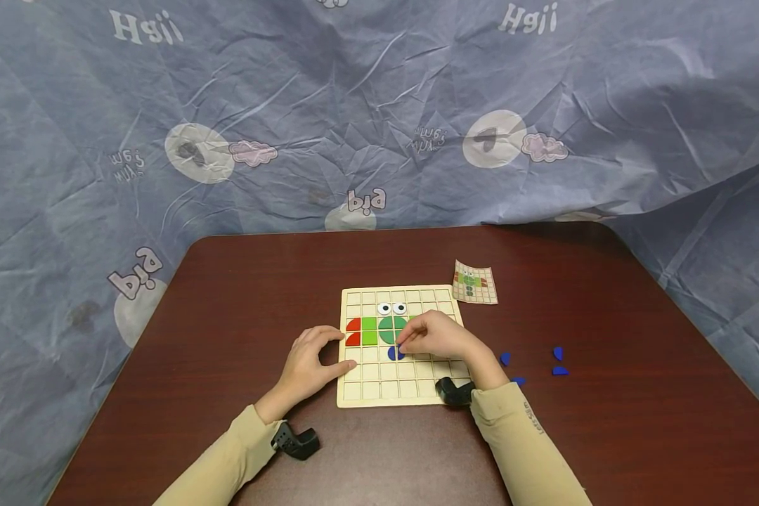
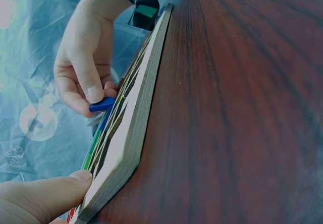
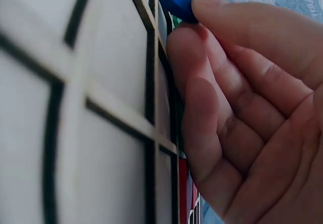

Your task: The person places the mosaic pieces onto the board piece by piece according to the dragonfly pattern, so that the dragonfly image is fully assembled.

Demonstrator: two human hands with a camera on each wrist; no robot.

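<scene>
A pale wooden grid board (image 1: 360, 393) lies on the table, bearing red pieces (image 1: 353, 339), light green squares (image 1: 370, 331), a dark green disc of quarter pieces (image 1: 387, 330) and two eye pieces (image 1: 384, 308). Just below the disc sits a blue piece (image 1: 392, 353) in a cell. My right hand (image 1: 439, 336) is over the board there, pinching a small blue quarter-circle piece (image 2: 102, 104) between thumb and fingertips. At the board's left edge rests my left hand (image 1: 308, 362), its thumb (image 2: 70, 187) on the rim and its fingers loosely extended.
Several loose blue pieces (image 1: 559, 371) lie on the dark red table (image 1: 266, 281) right of the board. A small pattern card (image 1: 476, 283) lies at the board's upper right corner. Black wrist devices (image 1: 296, 441) are strapped to both sleeves. A printed cloth (image 1: 329, 105) hangs behind.
</scene>
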